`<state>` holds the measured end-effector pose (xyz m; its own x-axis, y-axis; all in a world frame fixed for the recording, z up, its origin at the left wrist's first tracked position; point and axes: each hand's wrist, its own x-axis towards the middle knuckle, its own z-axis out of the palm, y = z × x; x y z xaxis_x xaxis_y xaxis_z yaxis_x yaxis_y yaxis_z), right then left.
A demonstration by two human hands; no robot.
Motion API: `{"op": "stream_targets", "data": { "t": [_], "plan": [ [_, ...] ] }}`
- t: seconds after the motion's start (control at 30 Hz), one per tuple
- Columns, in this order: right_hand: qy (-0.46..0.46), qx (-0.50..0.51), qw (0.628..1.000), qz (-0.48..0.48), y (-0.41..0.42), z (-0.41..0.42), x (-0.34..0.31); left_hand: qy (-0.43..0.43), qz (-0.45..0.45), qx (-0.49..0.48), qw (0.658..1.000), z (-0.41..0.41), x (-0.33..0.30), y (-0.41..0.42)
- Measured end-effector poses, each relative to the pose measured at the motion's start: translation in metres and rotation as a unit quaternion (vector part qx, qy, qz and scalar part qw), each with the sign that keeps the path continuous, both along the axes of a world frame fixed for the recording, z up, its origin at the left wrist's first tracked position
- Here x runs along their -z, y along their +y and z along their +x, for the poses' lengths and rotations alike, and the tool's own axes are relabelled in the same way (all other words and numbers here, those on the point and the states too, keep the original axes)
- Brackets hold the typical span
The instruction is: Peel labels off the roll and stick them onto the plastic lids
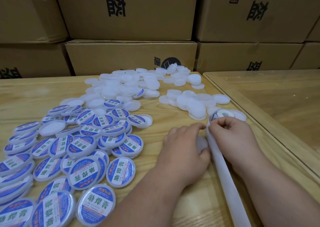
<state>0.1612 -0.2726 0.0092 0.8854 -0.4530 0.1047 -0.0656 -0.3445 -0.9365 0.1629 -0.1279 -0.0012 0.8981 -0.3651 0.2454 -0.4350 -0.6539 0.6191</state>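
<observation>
Stacked cardboard boxes [131,11] with black printed characters fill the whole background, standing right behind the table. We see a pale wooden table [26,95] under everything, and a second table [277,91] butted against it on the right, its top glossy.

Across the left and near part of the first table spreads a big heap of lids already labelled [69,154], each carrying a blue and white sticker with green characters; they overlap one another loosely. Farther back lies a heap of plain white lids [124,86], and a smaller cluster of plain lids [190,102] sits to its right, near the table's edge.

A long white backing strip [223,171] runs from the bottom of the view up between our two forearms to the label roll [220,115], which lies flat on the table just beyond the hands, among the plain lids.

Our left hand [183,150] is curled over one plain lid [201,142], holding it against the table, with its forefinger reaching to the top of the strip. Our right hand [230,136] pinches the strip's upper end with curled fingers, just beside the roll. The fingertips of the two hands touch there; the label itself is too small to make out.
</observation>
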Motion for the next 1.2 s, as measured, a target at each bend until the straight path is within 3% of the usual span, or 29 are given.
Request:
{"op": "stream_targets", "data": {
  "t": [0.3,0.6,0.83,1.2],
  "plan": [
    [0.001,-0.004,1.000,0.012,0.000,-0.001,-0.003,-0.004,-0.137,-0.022,0.990,0.006,0.003,0.000],
    [0.052,-0.037,0.997,0.044,0.005,-0.003,-0.006,0.008,-0.087,0.001,0.996,0.005,0.000,0.000],
    [0.076,-0.083,0.991,0.070,0.002,-0.006,-0.011,0.034,-0.154,0.018,0.987,0.004,-0.002,0.002],
    [0.060,-0.090,0.993,0.040,0.006,-0.010,-0.012,0.128,-0.323,-0.054,0.936,0.013,0.000,0.005]
  ]
}}
